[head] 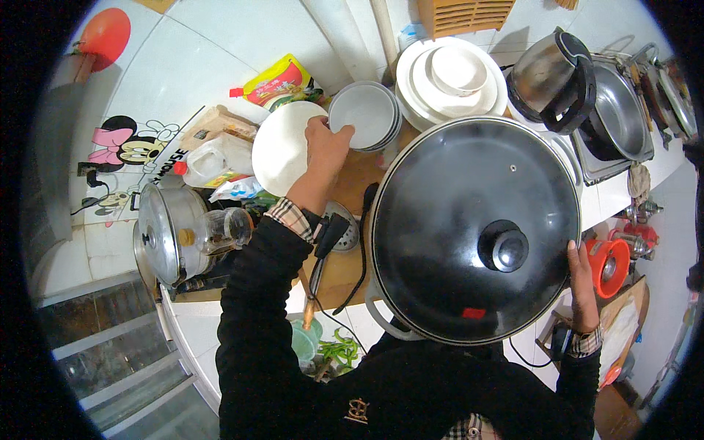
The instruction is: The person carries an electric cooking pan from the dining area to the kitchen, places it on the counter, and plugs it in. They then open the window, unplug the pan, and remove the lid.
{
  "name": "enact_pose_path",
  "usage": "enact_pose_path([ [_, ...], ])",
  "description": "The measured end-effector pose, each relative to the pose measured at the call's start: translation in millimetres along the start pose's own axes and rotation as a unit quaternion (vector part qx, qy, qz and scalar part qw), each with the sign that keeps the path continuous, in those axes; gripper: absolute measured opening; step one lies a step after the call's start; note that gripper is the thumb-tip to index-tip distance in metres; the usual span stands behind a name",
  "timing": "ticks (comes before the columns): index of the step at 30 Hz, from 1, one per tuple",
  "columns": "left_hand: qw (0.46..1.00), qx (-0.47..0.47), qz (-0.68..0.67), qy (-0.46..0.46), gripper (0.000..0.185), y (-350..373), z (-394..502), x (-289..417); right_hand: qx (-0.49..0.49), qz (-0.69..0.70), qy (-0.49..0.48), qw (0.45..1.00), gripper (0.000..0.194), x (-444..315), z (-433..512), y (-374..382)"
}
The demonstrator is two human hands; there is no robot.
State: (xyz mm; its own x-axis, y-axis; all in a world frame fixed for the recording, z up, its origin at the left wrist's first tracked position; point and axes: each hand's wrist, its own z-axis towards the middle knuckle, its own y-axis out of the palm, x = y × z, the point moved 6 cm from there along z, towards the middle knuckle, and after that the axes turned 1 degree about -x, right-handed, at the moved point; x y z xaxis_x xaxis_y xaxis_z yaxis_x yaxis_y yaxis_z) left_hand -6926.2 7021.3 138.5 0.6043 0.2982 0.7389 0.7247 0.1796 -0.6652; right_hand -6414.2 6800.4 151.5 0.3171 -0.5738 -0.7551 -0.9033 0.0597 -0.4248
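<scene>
My left hand [329, 146] reaches to the right edge of a round white plate [278, 151], which stands tilted towards the wall. Its thumb lies close to a stack of light grey bowls [364, 115]; whether the fingers grip the plate rim is hidden. In front of my body is a large two-handled pan [379, 313] under a dark domed lid [440, 220] with a black knob [507, 247]. My right hand [582, 283] holds this lidded pan at its right rim, thumb against the lid edge and the other fingers hidden.
White plates [404, 71] with a bowl [462, 70] on top stand behind the pan. An electric kettle [544, 71] and steel sink [621, 110] are at right. At left are a steamer pot [170, 231], glass jar [223, 228] and plastic jug [214, 162]. A black cable [363, 253] crosses the counter.
</scene>
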Motion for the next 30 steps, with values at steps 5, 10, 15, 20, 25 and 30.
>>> enact_pose_path([
  [5, 0.966, -0.115, -0.149, -0.176, 0.056, 14.4, -15.5, -24.3, -0.012, 0.028, -0.001, 1.0, 0.06, -2.8, -2.0, 2.6],
  [10, 0.867, -0.284, -0.314, -0.264, 0.05, 41.5, -38.2, -24.9, -0.013, 0.001, 0.004, 1.0, 0.059, -2.1, 0.2, 2.1],
  [15, 0.799, -0.28, -0.462, -0.265, 0.049, 59.5, -33.4, -21.8, -0.022, 0.006, 0.016, 1.0, 0.062, 0.8, 0.4, 2.4],
  [20, 0.781, -0.233, -0.512, -0.271, 0.048, 63.4, -28.5, -24.8, 0.019, 0.002, 0.022, 1.0, 0.058, 2.9, -1.3, -0.7],
  [25, 0.777, -0.215, -0.527, -0.271, 0.046, 63.0, -28.8, -27.3, 0.011, -0.004, 0.013, 1.0, 0.057, -3.4, -3.1, 2.2],
  [30, 0.753, -0.222, -0.556, -0.272, 0.047, 66.3, -28.1, -28.0, 0.012, 0.005, 0.011, 1.0, 0.058, -7.1, -5.2, 3.5],
])
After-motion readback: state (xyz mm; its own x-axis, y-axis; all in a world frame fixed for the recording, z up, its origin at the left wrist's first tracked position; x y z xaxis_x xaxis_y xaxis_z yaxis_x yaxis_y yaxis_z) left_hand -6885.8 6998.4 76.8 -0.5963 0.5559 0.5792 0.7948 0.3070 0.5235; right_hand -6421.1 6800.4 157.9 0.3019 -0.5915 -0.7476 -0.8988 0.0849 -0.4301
